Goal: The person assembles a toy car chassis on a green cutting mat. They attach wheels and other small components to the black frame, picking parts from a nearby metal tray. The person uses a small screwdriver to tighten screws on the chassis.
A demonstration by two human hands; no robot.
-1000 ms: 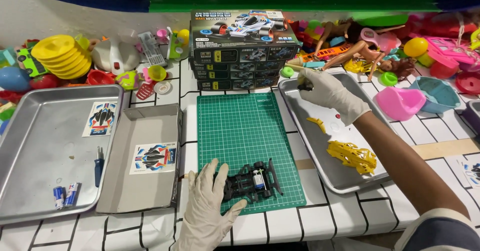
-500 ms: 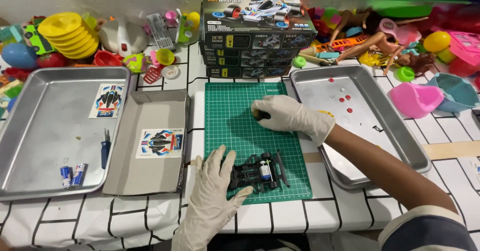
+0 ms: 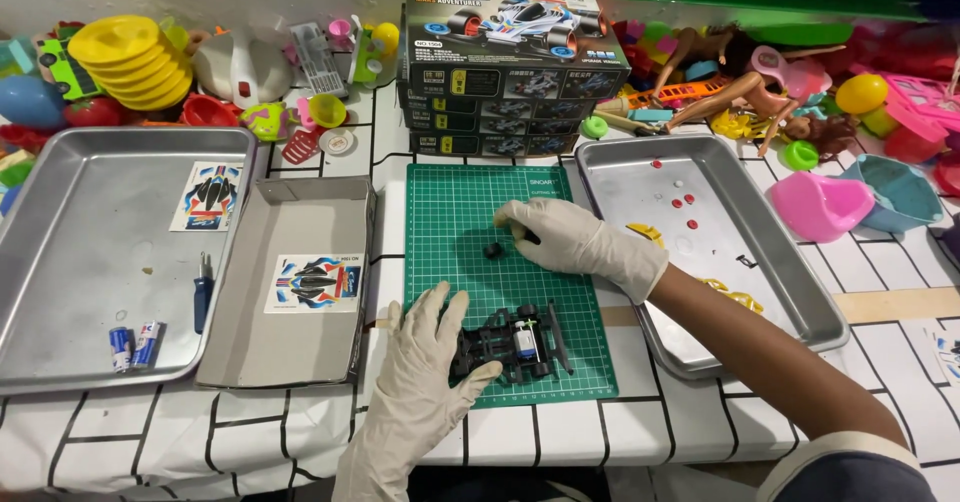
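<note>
A black toy car chassis [image 3: 515, 342] lies at the near edge of a green cutting mat [image 3: 450, 202]. My left hand [image 3: 420, 362], in a pale glove, rests on the chassis's left end with the thumb pressed against it. My right hand [image 3: 570, 242], also gloved, hovers low over the middle of the mat with its fingers curled. A small black round part [image 3: 492, 251] lies on the mat just left of those fingertips. Whether the right fingers pinch anything is hidden.
The metal tray [image 3: 640, 187] on the right holds small red pieces [image 3: 683, 202] and yellow parts [image 3: 645, 232]. Stacked kit boxes [image 3: 510, 62] stand behind the mat. On the left are a grey box lid [image 3: 290, 342] and another tray [image 3: 80, 282] holding a screwdriver [image 3: 203, 297] and batteries [image 3: 133, 345]. Toys crowd the back.
My right hand came from the right tray to the middle of the mat, and a small black part now lies beside it. My left hand stayed on the chassis.
</note>
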